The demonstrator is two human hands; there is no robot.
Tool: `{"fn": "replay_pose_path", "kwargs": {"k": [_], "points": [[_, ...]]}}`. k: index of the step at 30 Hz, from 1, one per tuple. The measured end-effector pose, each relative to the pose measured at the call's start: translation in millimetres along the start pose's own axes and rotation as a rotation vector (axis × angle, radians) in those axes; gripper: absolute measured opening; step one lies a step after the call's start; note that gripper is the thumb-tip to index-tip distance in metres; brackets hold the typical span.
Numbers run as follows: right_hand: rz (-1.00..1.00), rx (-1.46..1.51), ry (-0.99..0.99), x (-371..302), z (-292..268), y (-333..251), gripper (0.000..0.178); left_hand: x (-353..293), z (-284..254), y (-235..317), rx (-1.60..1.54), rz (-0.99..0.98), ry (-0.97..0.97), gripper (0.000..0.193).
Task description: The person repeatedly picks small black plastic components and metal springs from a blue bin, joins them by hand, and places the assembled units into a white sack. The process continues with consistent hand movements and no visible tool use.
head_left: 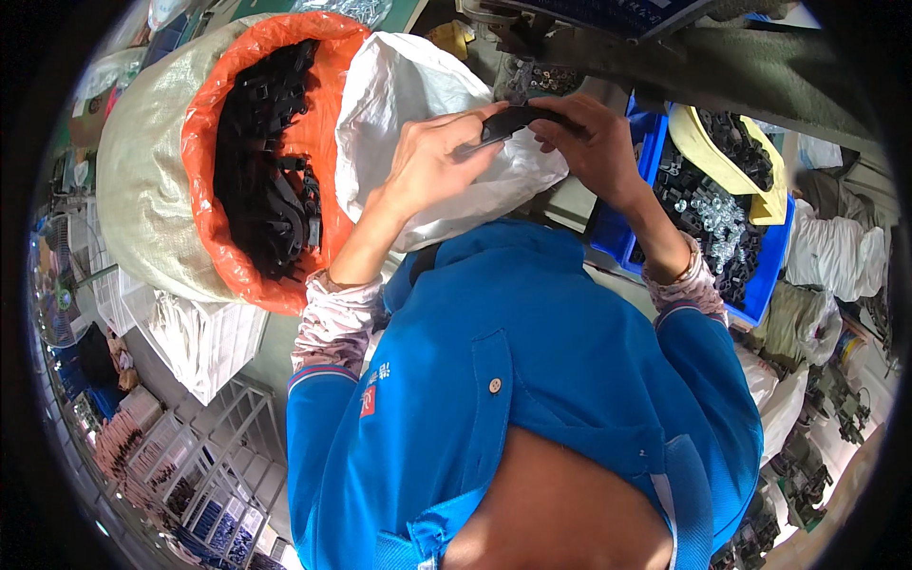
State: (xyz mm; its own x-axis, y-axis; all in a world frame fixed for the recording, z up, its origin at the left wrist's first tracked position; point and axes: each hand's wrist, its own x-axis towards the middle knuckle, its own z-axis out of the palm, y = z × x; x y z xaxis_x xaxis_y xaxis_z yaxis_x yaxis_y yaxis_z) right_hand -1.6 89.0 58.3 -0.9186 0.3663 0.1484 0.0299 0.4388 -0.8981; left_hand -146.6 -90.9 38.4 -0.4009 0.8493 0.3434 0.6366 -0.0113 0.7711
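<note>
Between my two hands is a dark, curved part [510, 121], probably plastic, held above a white woven sack [385, 104]. My left hand [435, 157] is closed on its left end, and my right hand [594, 142] has its fingers closed round the right end. What lies under the fingertips is hidden. To the left, a big beige sack [142, 161] with an orange liner [204, 180] holds many dark curved parts [285, 204]. Near my right forearm, a blue bin [774, 271] contains small black pieces [679, 176] and shiny metal pieces [712, 223].
A yellow tray [708, 161] lies across the blue bin. Greenish machine metal [722, 76] juts over the far right, close to my right hand. Small metal rings [551, 78] are heaped beyond my hands. White crates [218, 342] and a rack [223, 427] stand at the left.
</note>
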Motion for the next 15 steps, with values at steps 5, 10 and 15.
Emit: {"fn": "replay_pose_path", "kwargs": {"k": [5, 10, 15], "points": [[-0.114, -0.097, 0.092, 5.8, 8.2, -0.5, 0.030, 16.6, -12.3, -5.8, 0.196, 0.232, -0.010, 0.021], [-0.229, -0.232, 0.250, 12.8, 14.8, -3.7, 0.031, 39.4, -28.2, -5.0, 0.225, 0.305, -0.015, 0.013], [-0.180, -0.224, 0.286, 18.6, 15.2, -5.5, 0.027, 58.8, -31.8, -10.9, 0.206, 0.303, -0.056, 0.018]]}}
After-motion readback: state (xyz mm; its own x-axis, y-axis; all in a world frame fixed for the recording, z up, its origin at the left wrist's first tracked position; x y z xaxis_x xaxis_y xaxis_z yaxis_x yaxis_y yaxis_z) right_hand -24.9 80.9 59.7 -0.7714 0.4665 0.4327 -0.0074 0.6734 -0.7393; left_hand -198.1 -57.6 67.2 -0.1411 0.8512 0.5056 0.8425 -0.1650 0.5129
